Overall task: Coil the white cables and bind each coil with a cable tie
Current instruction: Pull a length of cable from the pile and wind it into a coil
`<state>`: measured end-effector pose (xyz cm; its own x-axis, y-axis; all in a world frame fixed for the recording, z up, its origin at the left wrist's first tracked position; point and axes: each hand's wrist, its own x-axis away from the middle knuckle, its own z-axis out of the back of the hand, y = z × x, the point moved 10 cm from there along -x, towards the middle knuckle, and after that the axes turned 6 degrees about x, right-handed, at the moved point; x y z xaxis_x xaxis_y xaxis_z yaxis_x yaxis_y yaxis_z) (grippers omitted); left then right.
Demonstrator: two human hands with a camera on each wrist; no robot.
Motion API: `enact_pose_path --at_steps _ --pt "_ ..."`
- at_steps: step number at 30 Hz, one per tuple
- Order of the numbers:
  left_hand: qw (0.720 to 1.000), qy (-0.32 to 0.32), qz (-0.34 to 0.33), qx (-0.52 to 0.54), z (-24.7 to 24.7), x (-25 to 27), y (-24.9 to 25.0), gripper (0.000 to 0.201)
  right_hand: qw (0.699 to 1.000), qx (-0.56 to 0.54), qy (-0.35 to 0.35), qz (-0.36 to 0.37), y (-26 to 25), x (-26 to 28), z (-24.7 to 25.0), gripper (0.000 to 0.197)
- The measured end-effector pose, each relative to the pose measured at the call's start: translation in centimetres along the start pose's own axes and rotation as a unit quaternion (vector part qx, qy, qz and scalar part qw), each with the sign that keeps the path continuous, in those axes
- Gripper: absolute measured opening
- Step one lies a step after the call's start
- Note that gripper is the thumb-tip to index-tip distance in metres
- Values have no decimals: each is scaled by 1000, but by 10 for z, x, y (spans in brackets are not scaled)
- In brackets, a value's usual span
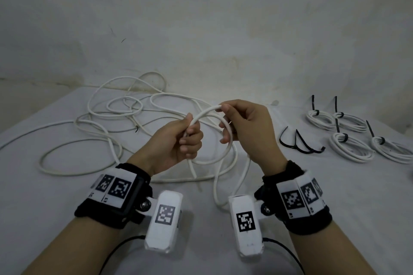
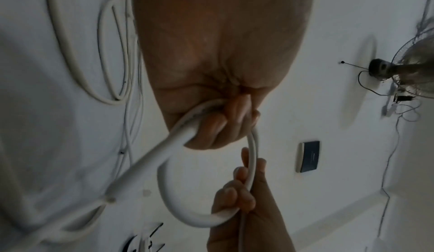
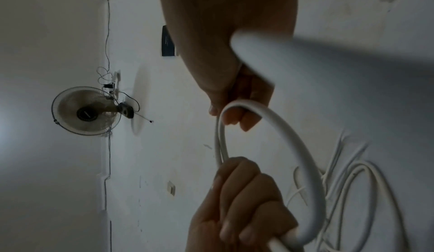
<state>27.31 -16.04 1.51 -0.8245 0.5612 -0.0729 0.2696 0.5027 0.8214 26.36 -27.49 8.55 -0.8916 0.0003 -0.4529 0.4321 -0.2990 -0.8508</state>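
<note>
Nearest, the left hand (image 1: pixel 178 138) grips the white cable (image 1: pixel 225 123) in a closed fist near its free end, anchoring the start of a coil; the right hand (image 1: pixel 248 125) pinches the same cable at the top of one raised loop, seemingly shaping the first turn. Behind them loose cable (image 1: pixel 107 118) sprawls over the white table (image 1: pixel 44 219), too tangled to count. To the right lie about three spare black cable ties (image 1: pixel 299 144), then four finished coils (image 1: pixel 348 145), each tied, set aside as done
</note>
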Motion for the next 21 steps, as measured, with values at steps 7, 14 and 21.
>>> enact_pose_path --at_steps 7,14,21 --pt "996 26 -57 70 -5 0 11 39 999 -13 -6 -37 12 2 6 12" --pt "962 97 -147 207 24 3 32 57 953 -188 -161 -175 30 21 -18 22" --pt "928 83 -212 294 51 15 63 48 959 -170 -208 -94 18 27 -13 30"
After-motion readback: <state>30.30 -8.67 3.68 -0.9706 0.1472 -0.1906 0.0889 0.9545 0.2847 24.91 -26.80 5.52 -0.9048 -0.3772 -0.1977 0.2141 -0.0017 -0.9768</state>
